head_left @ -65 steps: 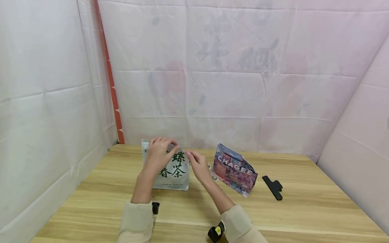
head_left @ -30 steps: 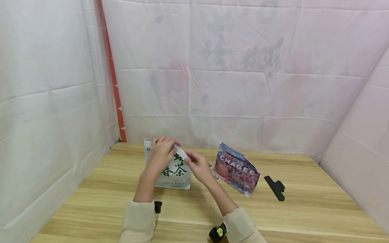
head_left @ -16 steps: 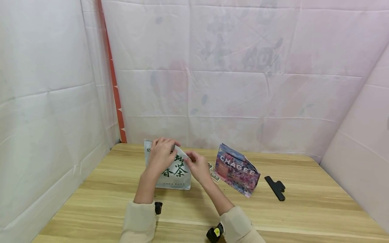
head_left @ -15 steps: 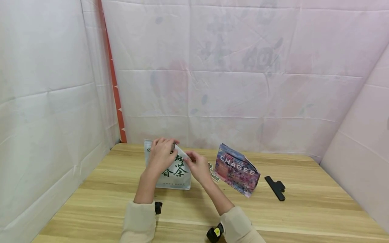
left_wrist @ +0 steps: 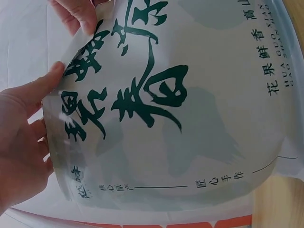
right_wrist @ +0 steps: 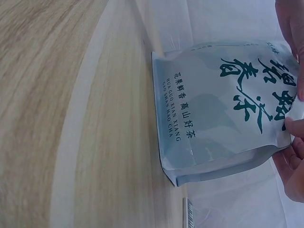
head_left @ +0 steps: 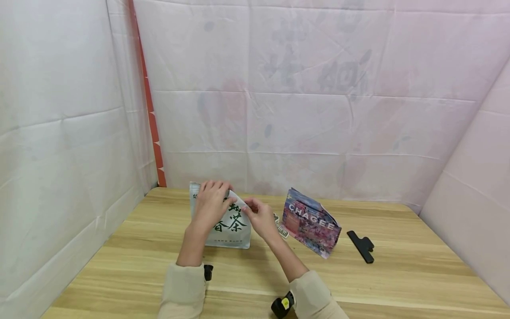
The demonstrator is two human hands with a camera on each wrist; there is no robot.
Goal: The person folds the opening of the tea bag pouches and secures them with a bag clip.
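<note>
A pale silver-green tea pouch [head_left: 235, 232] with dark green characters stands upright at the back left of the table. My left hand [head_left: 209, 204] holds its top edge, with the thumb on the front and the fingers behind, as the left wrist view shows. At the top right corner my right hand [head_left: 259, 216] pinches the rim between thumb and fingers. Between the hands the top edge is bent forward, covering part of a character. In the right wrist view the pouch [right_wrist: 209, 109] has its base on the table, and the right fingers [right_wrist: 292, 161] reach behind the top.
A purple-blue CHAGEE bag [head_left: 308, 223] stands to the right of the pouch. A black clip [head_left: 361, 247] lies beyond it on the wooden table [head_left: 398, 279]. A small white-edged tag [head_left: 282, 231] sits between the bags. Pale cloth walls [head_left: 295, 124] enclose the table's back and sides.
The top right part of the pouch has been bent forward and down over the lettering. Both hands keep hold and shift only slightly. The other things stay put.
</note>
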